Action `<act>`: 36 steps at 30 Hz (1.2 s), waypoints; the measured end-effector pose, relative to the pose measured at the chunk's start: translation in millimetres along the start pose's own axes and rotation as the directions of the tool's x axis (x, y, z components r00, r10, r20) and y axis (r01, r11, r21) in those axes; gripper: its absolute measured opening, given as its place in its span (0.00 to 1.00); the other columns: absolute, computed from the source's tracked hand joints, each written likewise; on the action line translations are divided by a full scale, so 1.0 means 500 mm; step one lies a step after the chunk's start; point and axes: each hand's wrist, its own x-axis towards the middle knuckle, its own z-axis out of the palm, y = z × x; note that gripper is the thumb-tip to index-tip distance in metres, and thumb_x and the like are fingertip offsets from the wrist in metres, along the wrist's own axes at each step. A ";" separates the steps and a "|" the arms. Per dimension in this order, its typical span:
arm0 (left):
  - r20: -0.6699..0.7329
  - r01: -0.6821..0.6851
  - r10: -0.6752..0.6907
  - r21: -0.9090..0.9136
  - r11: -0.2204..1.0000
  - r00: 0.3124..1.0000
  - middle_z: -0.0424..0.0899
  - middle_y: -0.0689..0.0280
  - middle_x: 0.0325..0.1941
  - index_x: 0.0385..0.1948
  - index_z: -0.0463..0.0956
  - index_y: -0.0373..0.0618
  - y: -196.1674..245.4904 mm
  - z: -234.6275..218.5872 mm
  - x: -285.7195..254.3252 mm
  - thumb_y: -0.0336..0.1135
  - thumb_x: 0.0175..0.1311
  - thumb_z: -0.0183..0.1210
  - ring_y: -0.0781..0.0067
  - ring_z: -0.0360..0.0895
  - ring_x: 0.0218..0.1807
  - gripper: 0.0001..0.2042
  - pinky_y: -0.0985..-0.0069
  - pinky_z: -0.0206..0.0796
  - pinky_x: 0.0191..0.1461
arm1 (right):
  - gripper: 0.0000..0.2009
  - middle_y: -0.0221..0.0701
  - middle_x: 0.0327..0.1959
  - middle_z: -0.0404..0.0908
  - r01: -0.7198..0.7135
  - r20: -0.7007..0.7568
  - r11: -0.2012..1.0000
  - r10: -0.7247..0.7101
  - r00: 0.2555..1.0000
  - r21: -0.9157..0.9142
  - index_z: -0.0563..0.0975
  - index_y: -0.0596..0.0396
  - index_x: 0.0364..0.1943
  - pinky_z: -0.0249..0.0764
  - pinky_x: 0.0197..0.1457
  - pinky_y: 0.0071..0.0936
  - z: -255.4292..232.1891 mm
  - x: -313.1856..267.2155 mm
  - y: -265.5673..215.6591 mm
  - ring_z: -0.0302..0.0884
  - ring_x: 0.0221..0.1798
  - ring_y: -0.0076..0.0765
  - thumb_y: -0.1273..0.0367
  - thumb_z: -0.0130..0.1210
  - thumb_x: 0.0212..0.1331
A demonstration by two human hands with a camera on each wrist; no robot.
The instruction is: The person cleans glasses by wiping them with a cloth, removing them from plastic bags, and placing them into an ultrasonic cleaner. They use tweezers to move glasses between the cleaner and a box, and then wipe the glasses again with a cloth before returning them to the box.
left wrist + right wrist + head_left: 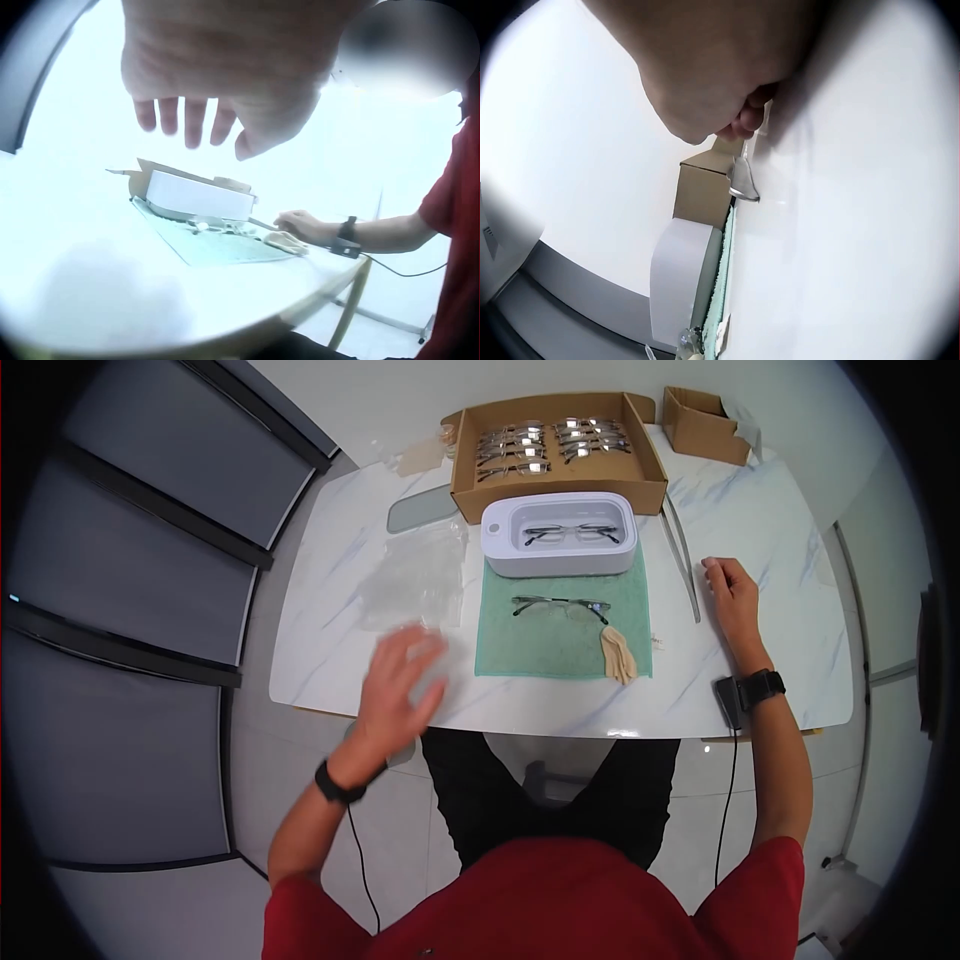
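Note:
My left hand, blurred, is raised near the table's front left edge with fingers spread and nothing in it. In the left wrist view its fingers point toward the white basin. My right hand rests on the tabletop at the right, fingers loosely curled, holding nothing visible, beside a long thin grey strip. Between the hands, a pair of glasses lies on a green cloth. A crumpled beige piece of cloth lies at its lower right. Behind, a white oblong basin has another pair of glasses inside.
A shallow cardboard box at the back holds several pairs of glasses in two columns. A smaller open carton stands behind it to the right. Clear plastic bags and a grey-green oblong lid lie at the left.

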 end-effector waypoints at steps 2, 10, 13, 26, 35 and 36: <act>-0.041 -0.039 0.045 0.141 0.989 0.998 0.72 0.53 0.67 0.59 0.76 0.45 -0.040 0.018 0.092 0.28 0.55 0.65 0.41 0.62 0.72 0.25 0.51 0.57 0.73 | 0.15 0.33 0.31 0.84 -0.024 0.009 1.000 0.024 1.000 -0.002 0.83 0.62 0.41 0.73 0.42 0.25 -0.002 0.000 0.000 0.76 0.34 0.26 0.61 0.58 0.70; 0.092 -0.069 0.041 0.323 0.944 0.995 0.62 0.53 0.75 0.66 0.72 0.52 -0.134 0.133 0.240 0.39 0.57 0.65 0.42 0.47 0.80 0.31 0.48 0.47 0.78 | 0.16 0.32 0.27 0.81 0.018 -0.018 0.998 -0.017 1.000 0.060 0.81 0.63 0.37 0.71 0.38 0.25 0.003 -0.005 0.001 0.71 0.30 0.27 0.60 0.58 0.70; 0.125 -0.082 0.040 0.349 0.934 0.991 0.62 0.53 0.75 0.66 0.72 0.54 -0.128 0.135 0.247 0.39 0.56 0.65 0.42 0.47 0.80 0.31 0.48 0.47 0.78 | 0.16 0.33 0.27 0.80 0.017 -0.015 0.998 -0.016 1.000 0.053 0.81 0.63 0.36 0.70 0.37 0.25 0.004 -0.005 -0.007 0.70 0.28 0.28 0.61 0.59 0.70; 0.211 -0.129 0.055 0.352 0.927 0.976 0.66 0.56 0.74 0.61 0.76 0.51 -0.137 0.129 0.288 0.40 0.54 0.66 0.43 0.49 0.80 0.28 0.48 0.50 0.78 | 0.15 0.36 0.27 0.81 0.038 0.004 0.999 -0.038 0.999 0.011 0.83 0.62 0.37 0.71 0.36 0.26 0.004 -0.005 -0.009 0.73 0.28 0.30 0.61 0.60 0.69; 0.145 -0.144 0.099 0.348 0.926 0.985 0.69 0.54 0.71 0.58 0.78 0.49 -0.129 0.131 0.273 0.39 0.53 0.66 0.44 0.52 0.79 0.26 0.49 0.55 0.75 | 0.16 0.38 0.29 0.83 0.051 -0.001 0.999 -0.051 0.999 0.002 0.83 0.61 0.36 0.72 0.36 0.29 0.002 -0.005 -0.008 0.76 0.29 0.36 0.59 0.58 0.69; 0.121 -0.138 0.102 0.338 0.931 0.987 0.69 0.54 0.71 0.57 0.78 0.48 -0.115 0.131 0.268 0.38 0.53 0.66 0.44 0.52 0.79 0.26 0.49 0.55 0.75 | 0.17 0.39 0.29 0.83 0.050 0.000 0.999 -0.050 0.999 -0.005 0.83 0.61 0.36 0.72 0.37 0.30 0.001 -0.006 -0.009 0.77 0.29 0.37 0.58 0.58 0.69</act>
